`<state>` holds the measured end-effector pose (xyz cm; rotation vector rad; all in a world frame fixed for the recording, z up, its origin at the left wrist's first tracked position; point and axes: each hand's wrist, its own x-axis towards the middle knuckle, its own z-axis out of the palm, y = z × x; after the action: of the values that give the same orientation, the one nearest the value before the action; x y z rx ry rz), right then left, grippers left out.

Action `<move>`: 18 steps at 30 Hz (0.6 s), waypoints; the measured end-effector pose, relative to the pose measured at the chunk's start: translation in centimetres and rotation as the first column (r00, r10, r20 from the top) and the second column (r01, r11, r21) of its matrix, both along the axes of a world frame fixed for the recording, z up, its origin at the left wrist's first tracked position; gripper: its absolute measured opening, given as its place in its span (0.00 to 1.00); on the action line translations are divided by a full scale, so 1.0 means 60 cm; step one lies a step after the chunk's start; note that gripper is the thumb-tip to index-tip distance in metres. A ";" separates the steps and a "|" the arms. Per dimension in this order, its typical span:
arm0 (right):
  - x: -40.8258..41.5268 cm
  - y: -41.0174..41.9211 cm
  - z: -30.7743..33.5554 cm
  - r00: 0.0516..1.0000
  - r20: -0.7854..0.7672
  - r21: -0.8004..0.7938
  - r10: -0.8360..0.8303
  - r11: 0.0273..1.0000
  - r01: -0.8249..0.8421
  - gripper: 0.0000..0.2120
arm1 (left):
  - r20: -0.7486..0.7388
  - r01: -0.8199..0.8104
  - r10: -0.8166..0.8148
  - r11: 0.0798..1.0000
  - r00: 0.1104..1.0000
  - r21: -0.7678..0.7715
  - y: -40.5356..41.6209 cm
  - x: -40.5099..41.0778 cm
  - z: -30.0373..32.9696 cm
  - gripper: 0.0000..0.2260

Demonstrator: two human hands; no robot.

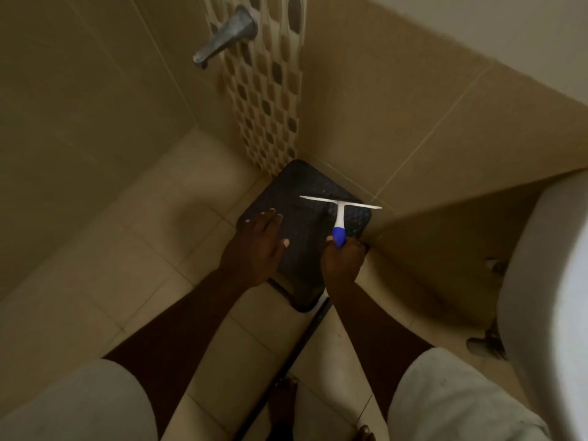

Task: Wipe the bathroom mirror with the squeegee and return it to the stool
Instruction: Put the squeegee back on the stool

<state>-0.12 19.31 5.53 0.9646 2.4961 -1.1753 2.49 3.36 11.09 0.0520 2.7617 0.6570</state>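
Note:
A dark, textured stool [305, 218] stands on the tiled floor in the corner of the bathroom. Over its right side is the squeegee [339, 214], white with a blue handle end and its thin blade pointing away from me. My right hand [343, 264] grips the blue end of the handle. My left hand [259, 246] lies with fingers spread on the stool's left side. No mirror is in view.
A metal tap [224, 36] juts from the wall above, beside a strip of patterned tiles [267, 90]. A white basin [553, 281] fills the right edge. A dark rod [305, 342] lies on the floor between my feet. Beige walls close in behind and to the right of the stool.

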 end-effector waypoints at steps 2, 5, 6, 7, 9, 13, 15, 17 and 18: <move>-0.011 -0.005 -0.018 1.000 0.005 0.039 0.021 0.999 -0.021 0.21 | 0.009 0.002 -0.003 1.000 1.000 0.012 0.000 -0.001 -0.018 0.25; -0.027 -0.014 -0.043 0.999 0.032 0.089 0.020 0.996 -0.022 0.22 | 0.013 0.023 -0.023 1.000 1.000 0.007 0.000 -0.003 -0.045 0.26; -0.031 -0.017 -0.052 0.999 0.037 0.088 0.019 0.996 -0.022 0.22 | 0.018 0.026 -0.026 1.000 0.999 0.006 0.000 -0.003 -0.054 0.26; -0.033 -0.020 -0.061 0.999 0.030 0.079 0.017 0.997 -0.020 0.23 | 0.023 0.028 -0.028 1.000 0.999 0.008 0.000 -0.004 -0.061 0.26; -0.034 -0.027 -0.080 0.999 0.018 0.088 0.029 0.996 -0.030 0.24 | 0.036 0.026 -0.027 1.000 0.999 0.012 -0.002 -0.005 -0.078 0.27; -0.034 -0.042 -0.111 1.000 0.006 0.125 0.003 0.992 -0.003 0.25 | 0.039 0.027 -0.028 1.000 0.999 0.007 -0.009 -0.008 -0.105 0.27; -0.037 -0.050 -0.123 1.000 0.001 0.126 -0.029 0.992 0.028 0.25 | 0.046 0.025 -0.025 1.000 0.999 0.001 -0.012 -0.008 -0.119 0.27; -0.040 -0.056 -0.132 0.999 -0.013 0.142 -0.044 0.989 0.045 0.25 | 0.059 0.024 -0.024 1.000 0.998 0.003 -0.016 -0.008 -0.131 0.27; -0.042 -0.059 -0.136 0.999 -0.015 0.139 -0.050 0.989 0.051 0.24 | 0.065 0.022 -0.022 1.000 0.998 0.002 -0.018 -0.008 -0.138 0.27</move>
<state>-2.62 15.78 -2.61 1.0642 2.6062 -1.0347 2.00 2.27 2.83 0.0606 2.6946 0.6436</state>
